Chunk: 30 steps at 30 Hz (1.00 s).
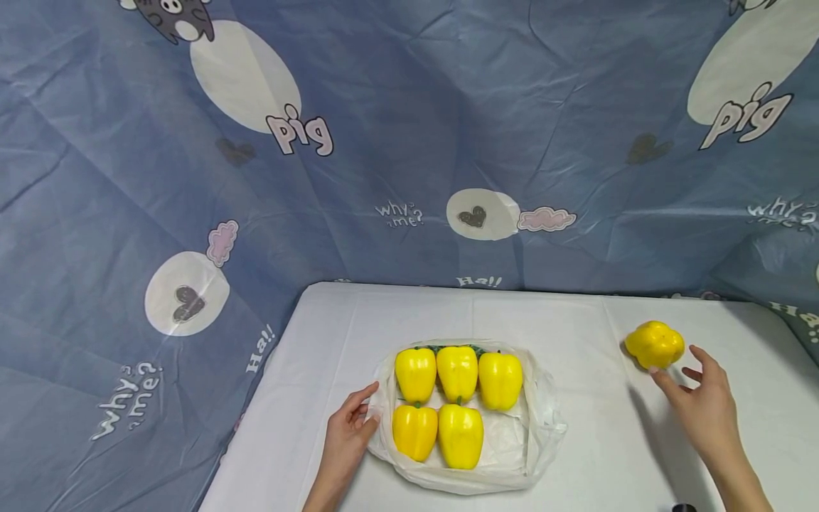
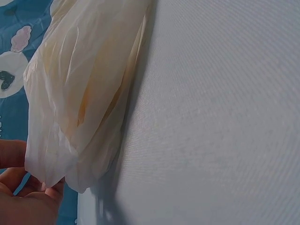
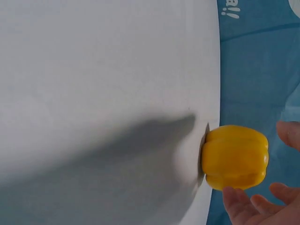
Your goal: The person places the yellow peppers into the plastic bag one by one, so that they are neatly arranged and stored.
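My left hand (image 1: 348, 434) is at the left side of a white plastic bag (image 1: 473, 485), with thumb and index finger apart and touching its edge. Inside the opened bag lie several yellow bell peppers (image 1: 461, 435), three along the back and two in front. Off to the right, a single yellow bell pepper (image 1: 655, 344) sits on the table. Around its near right side my right hand (image 1: 707, 405) is spread, the thumb tip at the pepper and the other fingers apart from it. The right wrist view shows this pepper (image 3: 236, 157) beside the fingers, not gripped.
A white cloth (image 1: 595, 441) covers the table. Blue printed fabric (image 1: 384, 156) hangs behind it and along the left. A small dark object (image 1: 684, 508) shows at the bottom edge, near the right forearm.
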{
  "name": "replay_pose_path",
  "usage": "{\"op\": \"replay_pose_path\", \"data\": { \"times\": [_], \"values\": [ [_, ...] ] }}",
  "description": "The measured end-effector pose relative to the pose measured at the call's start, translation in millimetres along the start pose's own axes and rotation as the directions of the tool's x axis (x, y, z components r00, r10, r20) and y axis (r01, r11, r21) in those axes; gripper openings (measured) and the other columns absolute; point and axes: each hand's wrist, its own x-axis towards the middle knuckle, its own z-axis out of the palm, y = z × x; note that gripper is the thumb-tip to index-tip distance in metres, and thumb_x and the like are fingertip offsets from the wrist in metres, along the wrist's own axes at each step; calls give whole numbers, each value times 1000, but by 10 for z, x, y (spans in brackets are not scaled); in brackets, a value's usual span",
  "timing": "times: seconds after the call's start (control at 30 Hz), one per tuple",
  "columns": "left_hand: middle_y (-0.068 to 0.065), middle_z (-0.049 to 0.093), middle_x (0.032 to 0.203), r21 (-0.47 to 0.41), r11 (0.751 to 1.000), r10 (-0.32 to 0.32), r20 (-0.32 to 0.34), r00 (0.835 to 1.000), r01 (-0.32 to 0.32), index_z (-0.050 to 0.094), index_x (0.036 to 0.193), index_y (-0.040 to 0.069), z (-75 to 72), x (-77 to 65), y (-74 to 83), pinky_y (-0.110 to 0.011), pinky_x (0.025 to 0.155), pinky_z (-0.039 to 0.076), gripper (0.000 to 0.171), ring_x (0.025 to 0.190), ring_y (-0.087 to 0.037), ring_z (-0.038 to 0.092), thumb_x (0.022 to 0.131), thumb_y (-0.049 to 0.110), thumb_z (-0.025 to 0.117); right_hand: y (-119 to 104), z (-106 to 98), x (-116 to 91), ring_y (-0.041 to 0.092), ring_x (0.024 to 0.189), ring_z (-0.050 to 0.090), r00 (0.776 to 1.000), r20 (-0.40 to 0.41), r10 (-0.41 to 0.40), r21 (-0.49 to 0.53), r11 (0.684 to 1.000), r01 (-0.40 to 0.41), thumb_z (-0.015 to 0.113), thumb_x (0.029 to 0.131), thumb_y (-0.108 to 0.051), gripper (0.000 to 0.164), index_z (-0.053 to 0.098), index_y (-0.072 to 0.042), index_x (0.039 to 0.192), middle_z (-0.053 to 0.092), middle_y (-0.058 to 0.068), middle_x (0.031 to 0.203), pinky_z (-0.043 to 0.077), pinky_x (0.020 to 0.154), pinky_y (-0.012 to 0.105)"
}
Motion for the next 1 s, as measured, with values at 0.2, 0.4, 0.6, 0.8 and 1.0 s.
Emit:
{"op": "replay_pose_path", "data": {
  "times": [0.2, 0.4, 0.6, 0.8, 1.0],
  "values": [
    [-10, 57, 107, 7, 1000, -12, 0, 1000, 12, 63, 132, 8, -1, 0, -8, -19, 65, 37, 50, 92, -19, 43, 85, -9, 64, 35, 11, 113, 58, 117, 40, 999, 30, 45, -47, 998, -44, 62, 96, -34, 87, 12, 12, 150, 22, 44, 143, 51, 76, 35],
    [-10, 57, 109, 10, 1000, -18, 5, 1000, 18, 62, 132, 9, -6, 7, -14, -19, 66, 37, 50, 93, -19, 43, 85, -8, 64, 88, 2, 186, 59, 118, 41, 995, 65, 70, -26, 997, -68, 56, 98, -39, 87, 10, 13, 150, 19, 43, 145, 50, 75, 47],
    [-10, 58, 112, 0, 1000, -7, 7, 1000, 7, 63, 132, 8, -10, 8, -6, -19, 68, 39, 50, 93, -19, 43, 85, -9, 64, 55, -19, 267, 59, 118, 43, 982, 101, 161, 27, 986, -164, 36, 102, -50, 82, 10, 9, 152, 14, 37, 153, 45, 88, 60],
    [-10, 58, 115, -1, 1000, -19, 12, 1000, 19, 63, 132, 8, -3, 5, 14, -18, 71, 41, 50, 95, -20, 44, 85, -10, 64, 23, 1, 380, 50, 106, 55, 963, 93, 251, 10, 967, -253, 24, 102, -54, 80, 15, 7, 153, 23, 37, 150, 50, 82, 50],
    [-10, 58, 113, 1, 1000, -19, 9, 1000, 19, 63, 131, 9, 6, 6, 19, -17, 69, 40, 50, 94, -19, 44, 84, -10, 64, 12, 0, 458, 31, 84, 58, 955, 122, 270, 91, 955, -282, 20, 101, -59, 85, 19, 10, 151, 37, 37, 137, 52, 55, 24]
  ]
}}
